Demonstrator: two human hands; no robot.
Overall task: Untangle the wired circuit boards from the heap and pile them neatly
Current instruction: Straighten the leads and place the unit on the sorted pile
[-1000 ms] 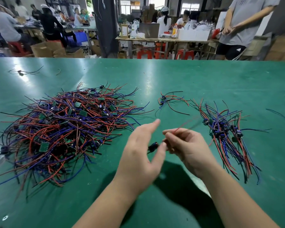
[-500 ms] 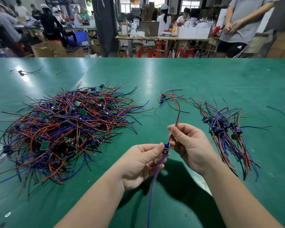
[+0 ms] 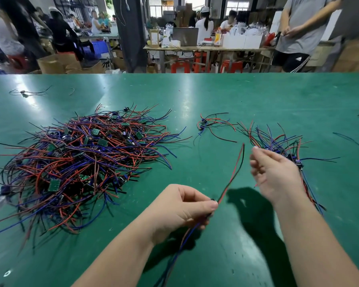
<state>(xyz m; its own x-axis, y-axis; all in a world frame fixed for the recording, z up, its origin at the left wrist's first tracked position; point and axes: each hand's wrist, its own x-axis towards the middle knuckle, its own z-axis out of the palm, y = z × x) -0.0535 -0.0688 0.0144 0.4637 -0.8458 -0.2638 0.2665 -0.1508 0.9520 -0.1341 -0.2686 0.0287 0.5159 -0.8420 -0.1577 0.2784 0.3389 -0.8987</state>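
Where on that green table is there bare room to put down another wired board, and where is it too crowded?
Bare green table lies between the tangled heap and the neat pile, nearer than the small two-board cluster; the far strip beyond all three is mostly bare. Crowded: the left under the heap, the right around the pile.

Tangled heap [image 3: 77, 162] left, pile [image 3: 291, 156] right, wired board [image 3: 236, 171] held
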